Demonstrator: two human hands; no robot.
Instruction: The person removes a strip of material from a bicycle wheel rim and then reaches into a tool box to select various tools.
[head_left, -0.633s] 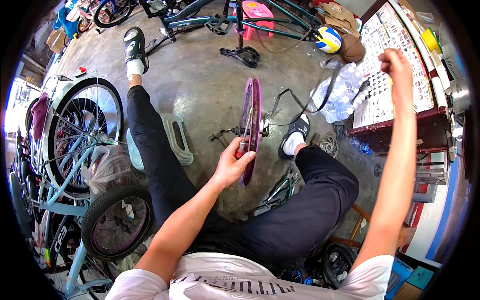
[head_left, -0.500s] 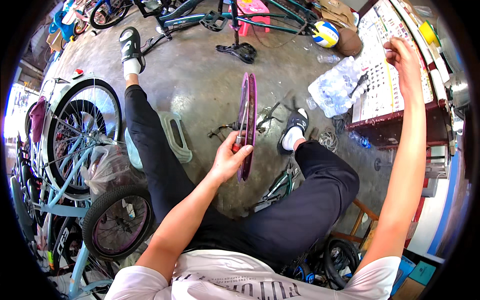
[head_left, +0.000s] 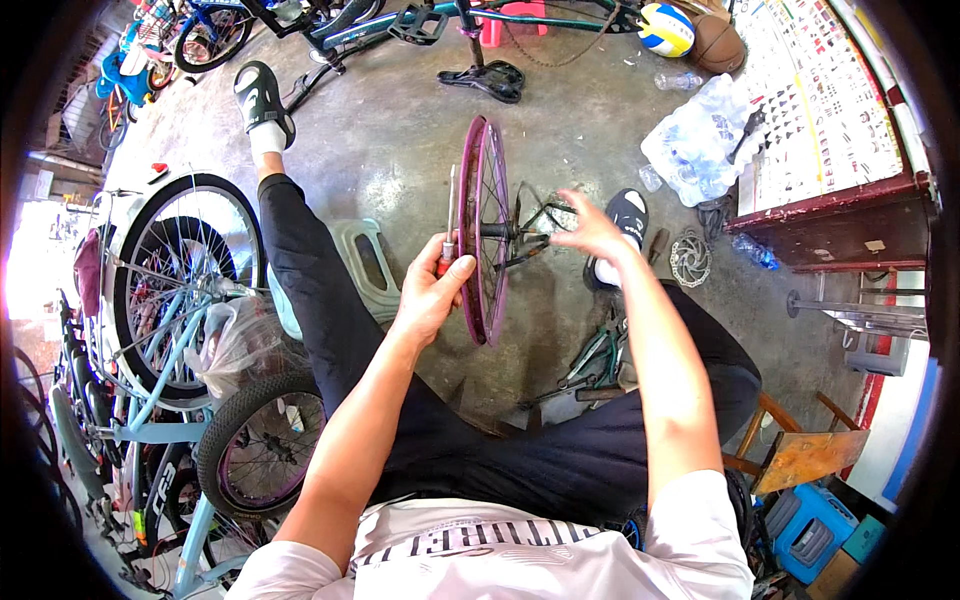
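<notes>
My left hand [head_left: 432, 295] is closed on a screwdriver [head_left: 446, 264] with a red handle and grips the near side of a bare purple bicycle wheel rim [head_left: 467, 225] along with it. The rim has no tyre and stands upright, edge toward me, between my knees; thin spokes and a dark hub show inside it. The screwdriver's shaft points away from me beside the rim. To the right of the wheel, my right hand [head_left: 598, 235] is in the air with its fingers apart, holding nothing. Dark metal parts lie on the floor beyond the hub, partly hidden.
Pliers-like tools [head_left: 600, 355] and a brake disc [head_left: 690, 257] lie on the floor at right. A teal bicycle frame [head_left: 380, 35] lies ahead. Bicycle wheels [head_left: 185, 290] crowd the left, near a pale plastic stool [head_left: 365, 265]. A dark red cabinet [head_left: 830, 225] and bagged bottles [head_left: 700, 140] stand right.
My right hand has come down from the far right, over the cabinet, to beside the wheel. The wheel has turned slightly, showing more spokes, and my left hand still grips it. The view has shifted.
</notes>
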